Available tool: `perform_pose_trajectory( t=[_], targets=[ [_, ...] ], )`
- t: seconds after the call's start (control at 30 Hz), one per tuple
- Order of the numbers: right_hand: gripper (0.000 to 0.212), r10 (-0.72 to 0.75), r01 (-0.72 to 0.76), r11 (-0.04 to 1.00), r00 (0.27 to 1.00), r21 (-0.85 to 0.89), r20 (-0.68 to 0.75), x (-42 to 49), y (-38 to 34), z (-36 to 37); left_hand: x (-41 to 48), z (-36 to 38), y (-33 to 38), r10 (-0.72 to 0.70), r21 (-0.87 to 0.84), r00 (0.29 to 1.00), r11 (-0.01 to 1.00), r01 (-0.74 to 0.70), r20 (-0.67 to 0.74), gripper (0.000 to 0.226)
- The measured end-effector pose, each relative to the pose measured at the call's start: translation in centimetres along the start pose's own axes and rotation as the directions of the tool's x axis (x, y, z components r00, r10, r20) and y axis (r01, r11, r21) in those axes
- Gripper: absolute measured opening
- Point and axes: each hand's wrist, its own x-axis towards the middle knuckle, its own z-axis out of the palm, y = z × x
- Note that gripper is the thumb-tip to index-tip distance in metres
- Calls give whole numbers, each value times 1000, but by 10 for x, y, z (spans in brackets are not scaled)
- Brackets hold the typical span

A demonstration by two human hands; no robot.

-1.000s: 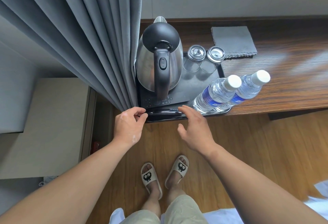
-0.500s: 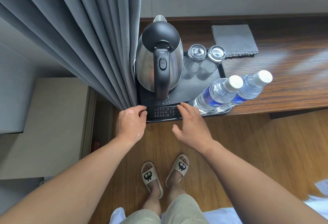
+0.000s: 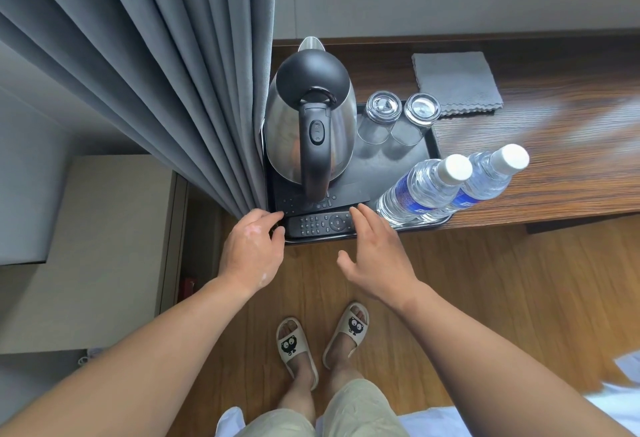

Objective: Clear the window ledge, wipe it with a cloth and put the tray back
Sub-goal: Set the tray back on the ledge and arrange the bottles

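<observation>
The left hand [image 3: 252, 249] curls its fingers round the tray [image 3: 384, 166] at its 7 o'clock corner. The right hand [image 3: 377, 256] is open, with straight fingertips touching the tray at 6 o'clock, beside the remote [image 3: 320, 223]. The tray stands on the ledge [image 3: 554, 166], and the cloth [image 3: 453, 81] lies at its 1 o'clock.

Polished steel kettle [image 3: 291, 138] with matt black plastic lid. Clear glasses [image 3: 377, 118]. Glossy black tray [image 3: 434, 140]. Grained brown wood ledge [image 3: 554, 159]. Grey matt cloth [image 3: 455, 81], scalloped edge.
</observation>
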Motion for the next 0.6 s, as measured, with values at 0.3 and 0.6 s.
perform_pose_trajectory(
  t=[0.3, 0.6],
  targets=[
    [82, 17, -16, 996, 1000, 91, -15, -14, 2, 4, -13, -4, -3, 11, 15, 1000, 1000, -11, 6, 30],
    [81, 1, 2, 996, 1000, 92, -25, -13, 1, 8, -13, -4, -4, -4, 17, 1000, 1000, 4, 12, 32]
  ],
)
